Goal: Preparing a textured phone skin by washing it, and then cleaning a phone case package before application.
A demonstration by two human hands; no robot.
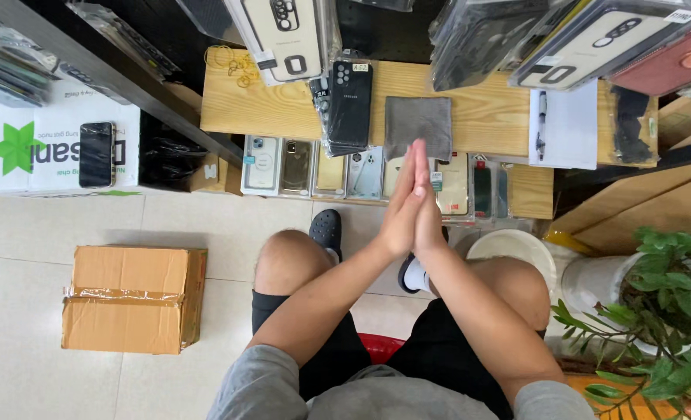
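Both hands were pressed flat together, palm to palm, fingers straight and pointing away from the body – left hand (401, 204) and right hand (427, 210) holding nothing at all. They hung in the air above the knees, out in front of the wooden table (478, 117).

Closest thing to the fingertips was a grey cloth (418, 124) lying flat on the table, just past them in the view, not touched. Left of the cloth sat a stack of black phone cases (345, 105) in clear sleeves. Along the table's near edge ran a row of packaged cases (322, 167), standing side by side – the hands covered part of that row. A white sheet with a pen (563, 124) lay further right on the table, and a few rubber bands (237, 66) were at the far left corner.

Person was sitting, bare knees apart, black clog (326, 229) on one foot. On the tiled floor to the left was a taped cardboard box (132, 299), well apart from the hands. A potted plant (664, 311) stood at the right, with a white bucket (516, 249) just beside the right knee
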